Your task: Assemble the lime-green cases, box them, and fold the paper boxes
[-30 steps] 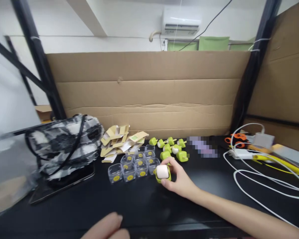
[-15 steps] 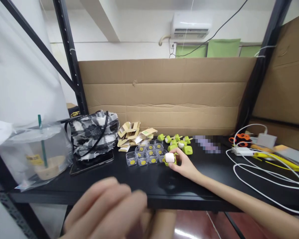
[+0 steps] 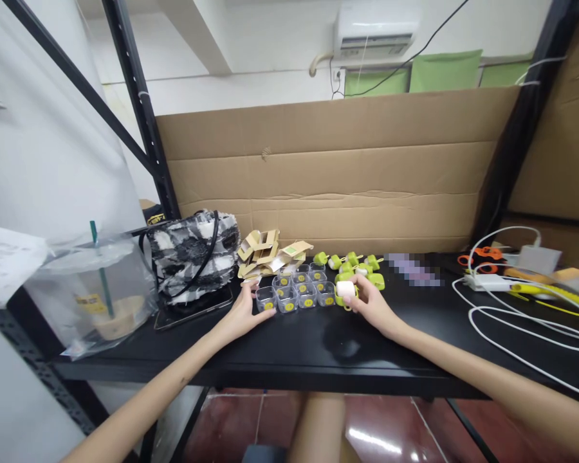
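Note:
My right hand point(image 3: 371, 307) pinches a lime-green case with a pale pink-white block point(image 3: 345, 289) showing in it, just right of a cluster of small clear plastic boxes point(image 3: 307, 298). The boxes stand in rows and carry yellow round stickers. At the cluster's near left corner, my left hand point(image 3: 244, 314) has thumb and fingers spread about the end clear box point(image 3: 266, 297); whether it presses on that box I cannot tell. Behind my right hand lie several more lime-green pieces point(image 3: 352, 258), some with white parts.
Folded cardboard pieces point(image 3: 265, 251) are heaped behind the boxes. A shaggy black-and-white bag point(image 3: 188, 257) and a bagged drink cup point(image 3: 109, 289) stand left. White cables point(image 3: 506, 321), orange-handled scissors point(image 3: 482, 256) and a yellow tool point(image 3: 535, 290) lie right. A cardboard sheet point(image 3: 328, 173) backs the shelf.
My left hand has gone from the blurred foreground out to the left end of the clear boxes. My right hand still holds the green case. The view has shifted slightly.

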### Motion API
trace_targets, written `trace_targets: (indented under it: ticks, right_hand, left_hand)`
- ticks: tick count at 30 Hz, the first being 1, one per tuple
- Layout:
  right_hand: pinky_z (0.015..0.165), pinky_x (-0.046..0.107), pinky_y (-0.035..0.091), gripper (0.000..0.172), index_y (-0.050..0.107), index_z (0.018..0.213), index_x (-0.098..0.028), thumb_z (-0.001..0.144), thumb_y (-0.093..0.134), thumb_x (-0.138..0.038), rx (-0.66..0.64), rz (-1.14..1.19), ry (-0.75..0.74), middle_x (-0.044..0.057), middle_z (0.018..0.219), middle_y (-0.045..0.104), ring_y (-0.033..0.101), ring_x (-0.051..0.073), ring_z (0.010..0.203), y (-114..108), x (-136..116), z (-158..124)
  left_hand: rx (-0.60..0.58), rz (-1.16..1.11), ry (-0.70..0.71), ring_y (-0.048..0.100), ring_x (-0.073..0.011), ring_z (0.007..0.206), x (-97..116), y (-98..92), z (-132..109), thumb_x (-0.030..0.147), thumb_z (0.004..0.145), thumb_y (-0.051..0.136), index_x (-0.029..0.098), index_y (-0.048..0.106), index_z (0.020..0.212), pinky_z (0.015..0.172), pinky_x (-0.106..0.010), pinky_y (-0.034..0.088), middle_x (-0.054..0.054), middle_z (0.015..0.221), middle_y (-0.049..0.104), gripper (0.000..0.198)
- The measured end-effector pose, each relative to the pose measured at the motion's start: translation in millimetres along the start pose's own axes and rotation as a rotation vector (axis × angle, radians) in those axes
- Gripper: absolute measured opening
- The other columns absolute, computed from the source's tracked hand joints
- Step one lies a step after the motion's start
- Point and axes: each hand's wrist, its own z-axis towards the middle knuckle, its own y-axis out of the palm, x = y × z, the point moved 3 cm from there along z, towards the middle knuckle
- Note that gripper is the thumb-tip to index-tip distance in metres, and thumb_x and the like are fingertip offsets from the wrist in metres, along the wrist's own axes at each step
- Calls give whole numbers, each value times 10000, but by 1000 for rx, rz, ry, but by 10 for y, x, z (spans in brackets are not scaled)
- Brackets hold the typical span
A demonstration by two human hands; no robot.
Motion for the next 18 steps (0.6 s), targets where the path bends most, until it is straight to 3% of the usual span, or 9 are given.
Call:
trace_targets:
  ticks: [5,11,14,18]
  right_hand:
    - [757,383,551,271,576,1159,-165,926,581,-302,-6,31,-24,63,1129,627,649,190,908,-10,-43,-52]
    - [744,373,555,259,581,1146,-163,922,589,-292,1,82,-17,60,1112,632,651,184,893,-23,-51,-43]
    - [758,380,545,245,584,1128,-163,916,595,-285,82,75,-19,57,1108,626,641,188,906,-67,-50,-37]
    - [724,341,539,297,565,1112,-181,856,660,-299,120,77,-21,37,1035,635,638,169,837,-71,-91,-67]
  left_hand:
    - [-92,-28,-31,589,-250,1034,85,-86,-48,296,897,608,151,547,1167,896,-470,482,-84,1150,591,312]
    - [-250,-115,-22,570,-274,1038,245,-233,-178,306,806,632,185,466,1093,919,-447,451,-72,1045,586,353]
    - [-347,-184,51,577,-236,989,444,-174,-182,304,782,669,213,479,1077,877,-381,477,-43,1052,561,363]
    - [-410,-272,177,544,-215,1039,751,61,-99,265,778,695,233,488,1115,894,-334,467,-43,1124,511,397]
